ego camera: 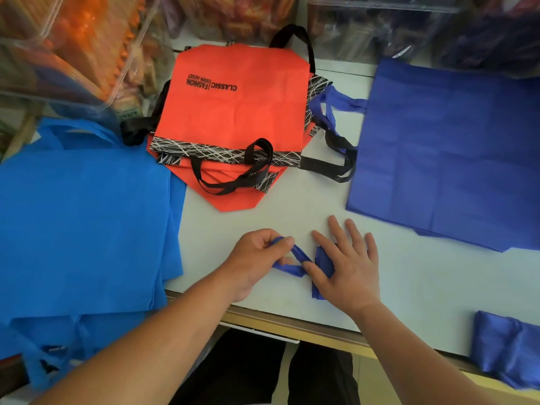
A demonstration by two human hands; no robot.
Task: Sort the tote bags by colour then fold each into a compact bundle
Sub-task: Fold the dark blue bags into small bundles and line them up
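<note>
Three colour groups on table [263,217]: light-blue stack [87,214] left, orange-red stack [233,112] far centre, dark-blue flat bags [444,156] right. Layers overlap; count per stack uncertain, apparently at least two each. One folded bundle [505,349] near right. One dark-blue bag in work [322,255] near centre: thin fabric, light, limp, likely springs open unless pinned. Flat right hand [350,267], fingers spread, presses it. Curled left hand [257,261] pinches handle strap [292,269], best hold point.

Bright, even light on the white table [292,200]; faint soft shadows, wide-angle bowing at edges, clear bins [73,54] blurred.
</note>
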